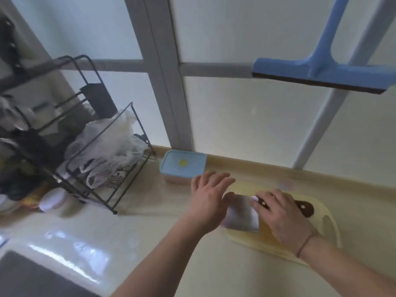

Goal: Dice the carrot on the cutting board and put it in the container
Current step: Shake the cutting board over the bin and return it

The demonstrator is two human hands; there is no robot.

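The picture is blurred. A pale yellow board (pixel 330 224) lies on the cream table (pixel 162 228) at the right, close to the raised back edge under a frosted window (pixel 246 116). A cleaver (pixel 242 213) lies flat on the board, its broad blade toward the left and its dark handle (pixel 304 207) toward the right. The right hand (pixel 280 213) lies over the cleaver where blade meets handle, fingers bent down on it; whether its grip has closed round the handle or only presses on top cannot be told. The left hand (pixel 209 198) is flat and spread, its grip open and holding nothing, at the left end of the blade with its fingers stretched toward the container (pixel 182 166); it seems just short of it. The container stands on the table left of the board, against the back edge, with a light blue lid on and a yellow spot in the lid's middle. The carrot cannot be made out: the hands and the blade cover most of the board. A black wire rack (pixel 102 159) with plastic bags (pixel 107 144) stands further left, and a blue squeegee (pixel 321 69) hangs on the window at upper right.
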